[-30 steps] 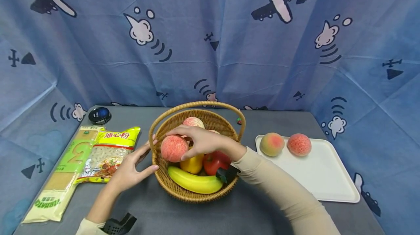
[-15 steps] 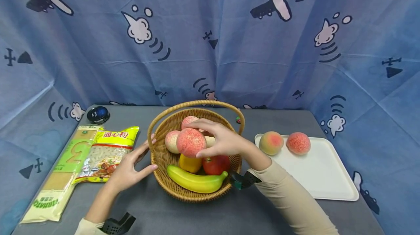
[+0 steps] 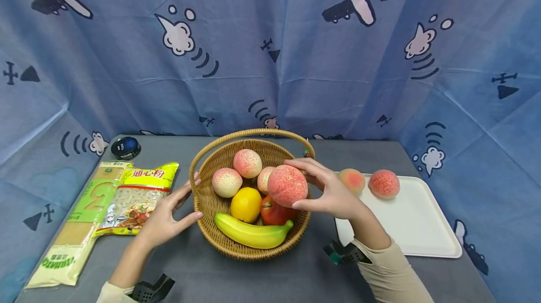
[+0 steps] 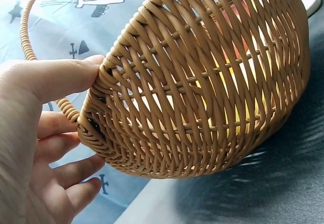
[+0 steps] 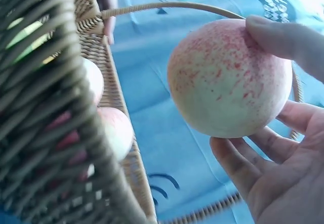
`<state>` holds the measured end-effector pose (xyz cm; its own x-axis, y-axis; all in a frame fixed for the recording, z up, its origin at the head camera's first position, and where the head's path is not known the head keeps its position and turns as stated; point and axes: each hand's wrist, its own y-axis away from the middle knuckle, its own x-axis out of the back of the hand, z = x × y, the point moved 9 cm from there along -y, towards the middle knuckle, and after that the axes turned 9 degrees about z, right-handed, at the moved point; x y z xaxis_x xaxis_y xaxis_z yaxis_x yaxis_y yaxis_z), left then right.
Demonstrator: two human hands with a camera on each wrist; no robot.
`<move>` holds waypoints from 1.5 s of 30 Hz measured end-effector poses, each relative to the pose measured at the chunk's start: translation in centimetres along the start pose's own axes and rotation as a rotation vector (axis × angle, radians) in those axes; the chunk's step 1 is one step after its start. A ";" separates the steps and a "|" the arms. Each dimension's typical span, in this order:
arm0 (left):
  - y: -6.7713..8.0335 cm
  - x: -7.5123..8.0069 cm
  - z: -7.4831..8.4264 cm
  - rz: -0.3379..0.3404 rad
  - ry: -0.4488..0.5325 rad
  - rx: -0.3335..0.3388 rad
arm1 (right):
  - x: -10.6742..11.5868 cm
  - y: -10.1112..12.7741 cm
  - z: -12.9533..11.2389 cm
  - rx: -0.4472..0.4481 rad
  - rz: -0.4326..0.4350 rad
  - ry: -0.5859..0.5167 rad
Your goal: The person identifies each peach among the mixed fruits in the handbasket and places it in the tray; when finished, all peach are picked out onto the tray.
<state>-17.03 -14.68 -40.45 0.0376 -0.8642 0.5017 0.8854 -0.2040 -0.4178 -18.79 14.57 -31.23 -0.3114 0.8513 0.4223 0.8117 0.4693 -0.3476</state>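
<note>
A peach (image 3: 287,185) is gripped in my right hand (image 3: 336,195), high over the right side of a wicker basket (image 3: 241,255). In the right wrist view my thumb is on one side of the peach (image 5: 228,82) and the fingers are beneath it. Inside the basket lie two pale peaches (image 3: 227,182) (image 3: 247,163), a third partly hidden peach (image 3: 264,179), a yellow lemon-like fruit (image 3: 245,205), a red apple-like fruit (image 3: 275,213) and a banana (image 3: 253,232). With thumb and fingers spread, my left hand (image 3: 166,221) touches the basket's left rim beside the handle base.
A white tray (image 3: 418,223) at the right bears two peaches (image 3: 384,184) (image 3: 352,181), one partly behind my right hand. At the left lie a pasta bag (image 3: 141,199) and a long noodle pack (image 3: 72,237). A round black object (image 3: 126,147) sits behind them.
My right hand has moved the peach rightward across the basket, from its left side to its right side, uncovering the fruit beneath. My left hand stays at the rim.
</note>
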 end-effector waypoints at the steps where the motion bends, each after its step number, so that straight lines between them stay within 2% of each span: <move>1: 0.0 0.0 0.0 0.000 0.000 0.005 | 0.4 0.5 0.1 -0.009 0.014 -0.015; 5: 0.0 0.0 -0.1 0.000 -0.011 0.007 | 2.5 2.3 0.4 -0.025 0.091 -0.029; 13: 0.0 0.0 -0.1 -0.001 -0.023 0.010 | 8.1 5.9 1.7 -0.044 0.270 0.048; 23: 0.1 0.0 0.2 0.001 -0.010 -0.007 | 14.8 11.1 4.6 -0.090 0.509 0.086; 30: 0.0 0.0 0.3 0.001 -0.016 -0.011 | 19.0 14.4 8.2 -0.123 0.649 -0.062; 36: 0.0 -0.1 0.1 -0.008 -0.031 0.002 | 22.3 17.0 12.8 -0.300 0.757 -0.059; 40: 0.0 -0.1 0.0 -0.009 -0.025 0.012 | 24.1 18.9 15.5 -0.470 0.813 -0.014; 45: 0.1 0.0 -0.1 0.001 -0.015 0.016 | 25.2 20.8 19.0 -0.757 0.777 0.212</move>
<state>-17.00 -14.72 -40.56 0.0456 -0.8577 0.5122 0.8924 -0.1955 -0.4067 -19.13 50.25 -43.74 0.4463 0.7607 0.4714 0.8649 -0.5019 -0.0089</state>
